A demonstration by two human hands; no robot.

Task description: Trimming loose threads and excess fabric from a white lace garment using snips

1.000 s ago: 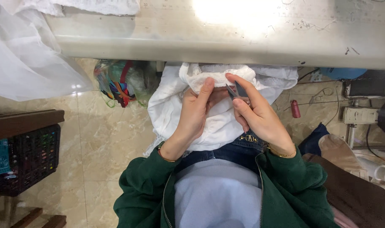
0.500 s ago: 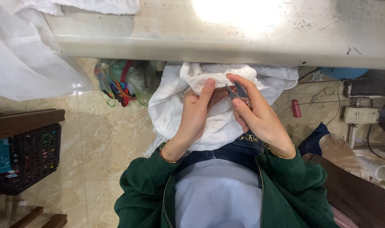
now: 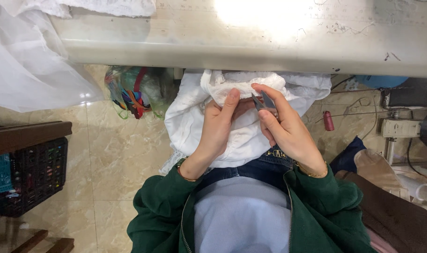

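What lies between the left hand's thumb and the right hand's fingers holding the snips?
In the head view, a bunched fold of the white fabric lies between the left hand and the right hand, which grips small metal snips.

Room ahead is closed off by the tabletop [image 3: 251, 51] edge; open floor [image 3: 124, 154] is left beside the black crate [image 3: 30, 175]

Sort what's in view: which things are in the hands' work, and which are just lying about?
In hand:
- white garment, held by the left hand
- small thread snips, in the right hand

Lying about:
- bag of coloured scraps
- red thread spool
- black crate
- sheer white fabric
- worktable
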